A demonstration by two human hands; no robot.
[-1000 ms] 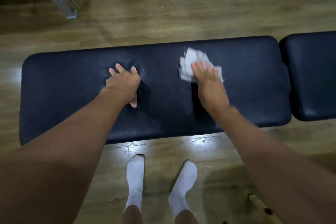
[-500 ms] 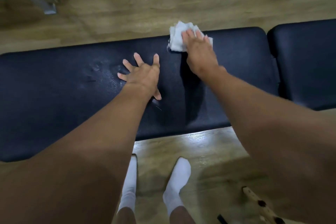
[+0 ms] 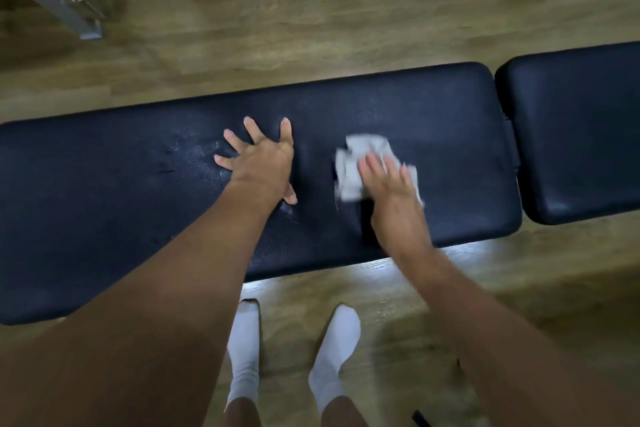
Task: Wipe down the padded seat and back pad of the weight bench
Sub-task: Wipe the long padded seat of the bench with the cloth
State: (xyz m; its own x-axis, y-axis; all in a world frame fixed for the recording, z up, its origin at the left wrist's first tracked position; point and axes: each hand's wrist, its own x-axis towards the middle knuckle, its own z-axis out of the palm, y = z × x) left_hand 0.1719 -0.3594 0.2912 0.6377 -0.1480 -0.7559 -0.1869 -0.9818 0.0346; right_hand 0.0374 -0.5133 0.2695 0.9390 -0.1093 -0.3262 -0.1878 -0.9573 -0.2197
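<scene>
A long black padded bench pad [image 3: 104,204] lies across the view, with a second shorter black pad [image 3: 575,135] to its right past a narrow gap. My left hand [image 3: 258,159] rests flat on the long pad with its fingers spread. My right hand [image 3: 391,191] presses a crumpled white cloth [image 3: 353,166] flat onto the same pad, right of the left hand, fingers straight. The right hand and cloth look blurred by motion. Part of the cloth is hidden under the palm.
Wooden floor surrounds the bench. My two feet in white socks [image 3: 332,350] stand close to the pad's near edge. A grey metal frame leg [image 3: 69,7] crosses the top left corner. A dark object [image 3: 420,419] lies on the floor at the bottom edge.
My right hand has slid the cloth from the pad's far edge back toward me and to the right. The left hand stays flat on the pad; the view has shifted.
</scene>
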